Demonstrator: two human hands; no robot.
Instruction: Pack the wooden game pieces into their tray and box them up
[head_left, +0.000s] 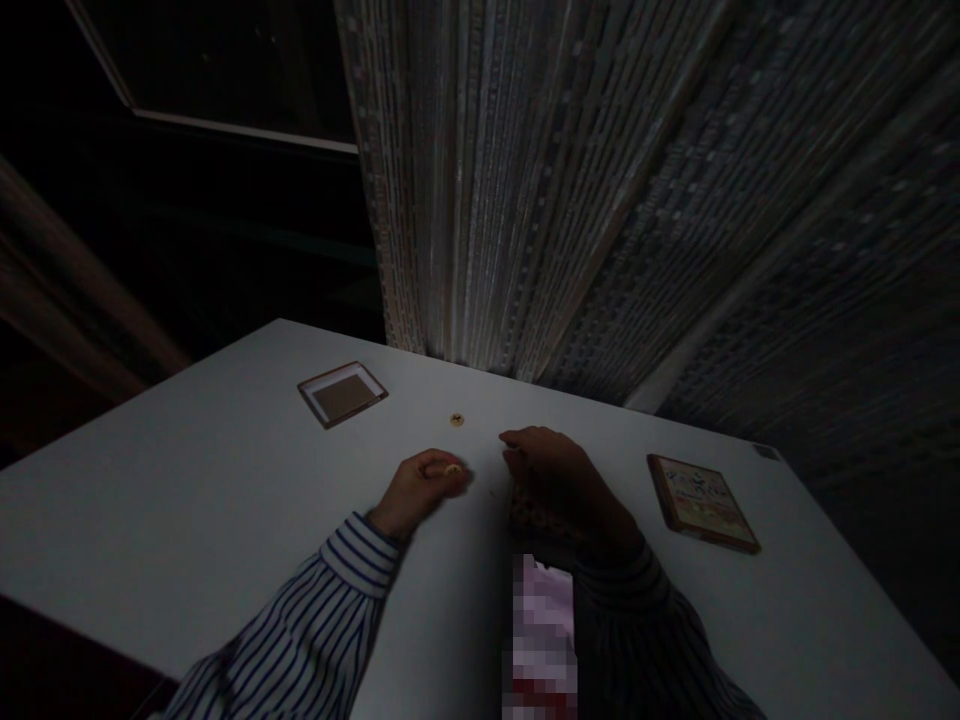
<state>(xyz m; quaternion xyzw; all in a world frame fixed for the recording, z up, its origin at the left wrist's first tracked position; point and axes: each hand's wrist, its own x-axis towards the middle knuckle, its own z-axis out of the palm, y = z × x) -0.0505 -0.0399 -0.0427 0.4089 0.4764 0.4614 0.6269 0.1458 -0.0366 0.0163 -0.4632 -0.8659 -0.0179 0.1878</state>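
Observation:
My left hand (426, 488) pinches a small round pale disc (453, 470) with a dark mark on it between thumb and fingers, just above the white table (225, 480). A similar marked disc (457, 420) lies flat on the table, a little beyond that hand. To its right is my right hand (559, 475), in shadow, with index finger and thumb slightly apart and nothing visible between them. Under its palm several dim round pieces (532, 517) show in part; the hand hides the others and whatever holds them.
A shallow framed tray or lid (345, 394) lies at the table's back left. On the right is a flat box with a printed picture (703, 502). A phone (546, 640) with a lit, pixelated screen is near me. Strand curtains (525, 200) hang along the far edge.

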